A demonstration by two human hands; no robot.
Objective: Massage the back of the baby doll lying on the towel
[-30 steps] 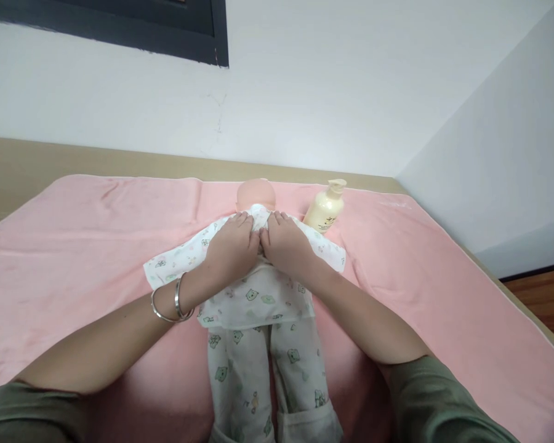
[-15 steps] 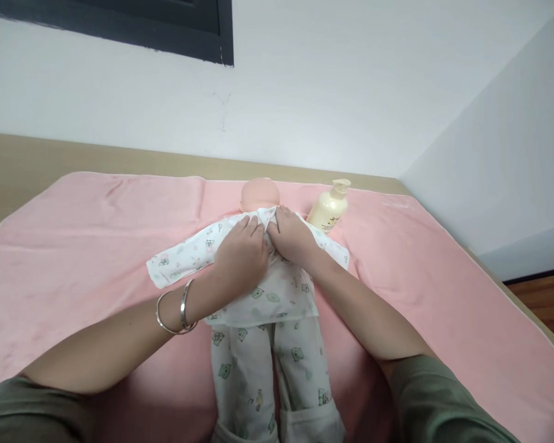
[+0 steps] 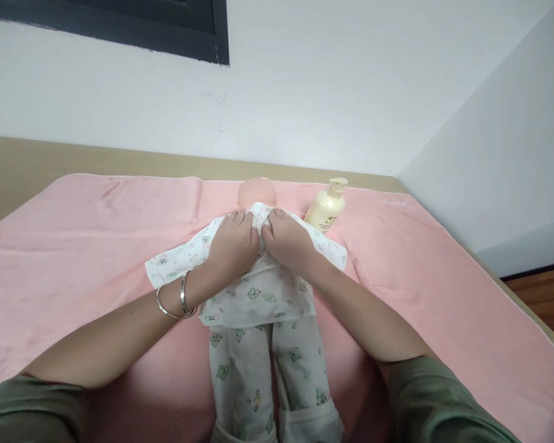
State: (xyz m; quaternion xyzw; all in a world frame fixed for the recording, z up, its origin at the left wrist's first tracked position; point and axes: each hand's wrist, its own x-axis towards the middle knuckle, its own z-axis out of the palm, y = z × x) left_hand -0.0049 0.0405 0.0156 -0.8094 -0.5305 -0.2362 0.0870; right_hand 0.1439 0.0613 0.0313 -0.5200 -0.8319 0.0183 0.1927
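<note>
A doll lies on a pink mat, its bald head [image 3: 257, 192] toward the wall. It is dressed in a white printed shirt [image 3: 258, 298] with sleeves spread to both sides, and matching pants [image 3: 244, 369] with turned-up cuffs. My left hand [image 3: 234, 243], with two silver bangles at the wrist, is closed on the shirt's upper front, left of the neckline. Close beside it, my right hand [image 3: 289, 240] pinches the shirt's upper front on the right of the neckline. The fingertips of both are partly hidden in the cloth.
A pale yellow pump bottle [image 3: 325, 208] stands behind the shirt's right sleeve. The pink mat [image 3: 425, 264] covers most of a wooden surface [image 3: 28, 157]. Behind it rises a white wall with a dark frame [image 3: 175, 31] at upper left.
My hands have drawn slightly apart at the neckline, and the shirt collar between them shows more. The view has shifted slightly.
</note>
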